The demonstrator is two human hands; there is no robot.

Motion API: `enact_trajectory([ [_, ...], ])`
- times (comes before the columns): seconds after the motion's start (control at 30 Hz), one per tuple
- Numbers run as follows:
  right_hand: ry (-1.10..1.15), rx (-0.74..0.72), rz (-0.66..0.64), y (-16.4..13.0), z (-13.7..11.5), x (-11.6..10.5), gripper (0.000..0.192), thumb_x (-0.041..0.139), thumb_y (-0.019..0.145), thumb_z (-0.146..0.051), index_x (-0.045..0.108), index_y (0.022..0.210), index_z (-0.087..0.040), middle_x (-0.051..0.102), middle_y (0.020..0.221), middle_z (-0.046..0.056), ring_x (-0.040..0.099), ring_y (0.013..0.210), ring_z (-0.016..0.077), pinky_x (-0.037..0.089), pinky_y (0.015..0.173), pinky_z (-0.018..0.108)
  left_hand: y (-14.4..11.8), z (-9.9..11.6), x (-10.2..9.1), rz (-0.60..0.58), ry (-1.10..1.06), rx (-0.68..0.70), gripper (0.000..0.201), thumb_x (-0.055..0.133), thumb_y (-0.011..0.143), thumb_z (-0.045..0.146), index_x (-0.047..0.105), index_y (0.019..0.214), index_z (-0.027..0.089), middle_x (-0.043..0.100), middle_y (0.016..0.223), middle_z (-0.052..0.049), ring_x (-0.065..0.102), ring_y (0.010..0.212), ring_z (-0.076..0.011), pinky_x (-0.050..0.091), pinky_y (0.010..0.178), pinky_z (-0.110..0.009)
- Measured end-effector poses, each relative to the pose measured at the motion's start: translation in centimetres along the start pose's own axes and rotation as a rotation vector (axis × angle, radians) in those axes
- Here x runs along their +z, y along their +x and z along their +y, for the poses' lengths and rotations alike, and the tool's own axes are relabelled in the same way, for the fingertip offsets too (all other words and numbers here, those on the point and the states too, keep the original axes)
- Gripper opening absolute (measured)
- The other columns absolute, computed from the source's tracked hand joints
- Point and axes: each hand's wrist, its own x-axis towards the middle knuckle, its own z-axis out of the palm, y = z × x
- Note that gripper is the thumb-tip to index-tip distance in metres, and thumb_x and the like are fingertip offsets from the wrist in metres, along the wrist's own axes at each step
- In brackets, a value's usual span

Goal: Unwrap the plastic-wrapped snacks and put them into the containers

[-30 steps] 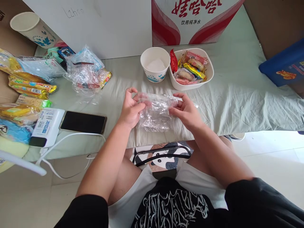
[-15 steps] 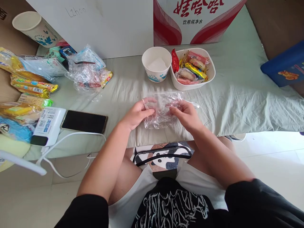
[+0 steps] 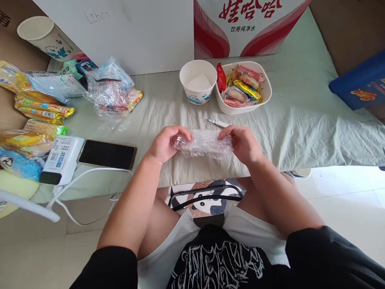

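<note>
A crinkled clear plastic bag [image 3: 204, 142] is stretched sideways between my two hands, just above the cloth. My left hand [image 3: 168, 142] pinches its left end, thumb on top and fingers curled under. At the right end my right hand [image 3: 243, 143] grips it the same way. Behind the bag a small white-handled knife or cutter [image 3: 218, 123] lies on the cloth, its right end near my right hand. Farther back stand a white paper cup [image 3: 198, 96] with white material inside and a white bowl [image 3: 240, 109] of wrapped snacks [image 3: 246, 91].
On the left lie a phone [image 3: 106, 154], a white power bank [image 3: 61, 158] with a cable, a crumpled clear bag [image 3: 111, 90] and several packaged snacks [image 3: 42, 110]. Cardboard boxes [image 3: 237, 30] stand behind. A blue box or folder [image 3: 361, 82] is at the right.
The plastic bag has been folded down into a narrower strip and pulled slightly toward me. My hands have moved apart a little, and more of the white-handled tool shows.
</note>
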Motion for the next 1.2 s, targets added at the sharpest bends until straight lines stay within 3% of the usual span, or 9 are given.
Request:
enact_trajectory([
  [0.13, 0.066, 0.012, 0.076, 0.2, 0.1, 0.4, 0.033, 0.08, 0.08, -0.05, 0.062, 0.088, -0.023, 0.051, 0.07, -0.004, 0.044, 0.06, 0.0103, 0.037, 0.055, 0.027, 0.3, -0.9, -0.2, 0.081, 0.219, 0.071, 0.019, 0.083, 0.063, 0.028, 0.074, 0.077, 0.018, 0.069, 0.077, -0.002, 0.055, 0.061, -0.0106, 0.042, 0.056, -0.024],
  [0.23, 0.17, 0.058, 0.106, 0.5, 0.6, 0.7, 0.05, 0.086, 0.069, -0.037, 0.059, 0.109, -0.026, 0.052, 0.073, -0.007, 0.047, 0.061, 0.0106, 0.041, 0.058, 0.026, 0.9, -1.5, -0.4, 0.152, 0.209, 0.133, 0.03, 0.081, 0.06, 0.022, 0.072, 0.089, 0.021, 0.067, 0.083, 0.0, 0.055, 0.064, -0.01, 0.046, 0.061, -0.023],
  [0.43, -0.071, -0.04, 0.283, 0.4, 0.7, 1.2, 0.015, 0.069, 0.081, -0.032, 0.056, 0.081, -0.023, 0.063, 0.078, -0.001, 0.059, 0.073, 0.0151, 0.049, 0.073, 0.032, 2.2, -2.9, -0.7, 0.54, 0.335, 0.446, 0.027, 0.08, 0.067, 0.026, 0.064, 0.088, 0.022, 0.065, 0.087, 0.0, 0.061, 0.076, -0.0119, 0.053, 0.07, -0.023],
  [0.57, -0.233, -0.312, 0.243, -0.5, 0.2, 2.4, 0.01, 0.066, 0.082, -0.024, 0.056, 0.084, -0.024, 0.075, 0.106, 0.006, 0.069, 0.102, 0.0226, 0.052, 0.095, 0.039, 1.8, -3.9, 1.1, 0.238, 0.297, 0.394, 0.046, 0.09, 0.071, 0.045, 0.069, 0.105, 0.024, 0.075, 0.106, -0.006, 0.071, 0.099, -0.0185, 0.058, 0.086, -0.028],
  [0.7, -0.084, -0.24, -0.011, -1.1, 0.1, 3.5, 0.015, 0.064, 0.092, -0.036, 0.056, 0.089, -0.024, 0.07, 0.087, 0.002, 0.061, 0.075, 0.0166, 0.051, 0.074, 0.033, 1.1, -3.9, 3.0, -0.021, 0.204, 0.223, 0.063, 0.092, 0.07, 0.059, 0.072, 0.118, 0.023, 0.078, 0.11, -0.008, 0.074, 0.099, -0.0215, 0.059, 0.086, -0.031],
  [0.87, -0.004, -0.137, 0.183, -0.7, 0.3, 3.2, 0.03, 0.077, 0.083, -0.039, 0.058, 0.102, -0.025, 0.067, 0.102, 0.003, 0.063, 0.092, 0.018, 0.051, 0.083, 0.033, 0.6, -3.0, 3.3, 0.121, 0.077, 0.129, 0.054, 0.094, 0.065, 0.059, 0.078, 0.098, 0.02, 0.076, 0.087, -0.002, 0.069, 0.079, -0.0162, 0.056, 0.076, -0.029],
  [0.93, 0.003, -0.089, 0.132, -0.4, 0.3, 2.9, 0.042, 0.082, 0.076, -0.043, 0.059, 0.106, -0.025, 0.067, 0.106, 0.004, 0.062, 0.096, 0.0194, 0.051, 0.083, 0.033, 0.5, -2.8, 3.3, 0.101, 0.026, 0.09, 0.051, 0.096, 0.062, 0.055, 0.077, 0.092, 0.019, 0.074, 0.083, -0.002, 0.067, 0.075, -0.0153, 0.056, 0.074, -0.029],
  [1.03, -0.013, 0.005, -0.011, -0.1, 0.1, 2.5, 0.035, 0.077, 0.078, -0.049, 0.06, 0.093, -0.023, 0.061, 0.082, 0.0, 0.055, 0.076, 0.0165, 0.045, 0.071, 0.031, 0.7, -2.6, 3.4, 0.148, 0.049, 0.119, 0.04, 0.096, 0.063, 0.043, 0.075, 0.088, 0.02, 0.073, 0.084, -0.001, 0.065, 0.077, -0.0145, 0.055, 0.075, -0.027],
  [1.2, -0.18, -0.059, 0.288, -0.8, -0.3, 1.9, 0.025, 0.068, 0.079, -0.038, 0.048, 0.075, -0.024, 0.047, 0.066, -0.005, 0.041, 0.064, 0.0128, 0.035, 0.065, 0.03, 1.0, -1.9, 3.2, 0.36, 0.057, 0.209, 0.02, 0.08, 0.071, 0.028, 0.067, 0.085, 0.022, 0.067, 0.084, 0.001, 0.063, 0.08, -0.0118, 0.05, 0.072, -0.023],
])
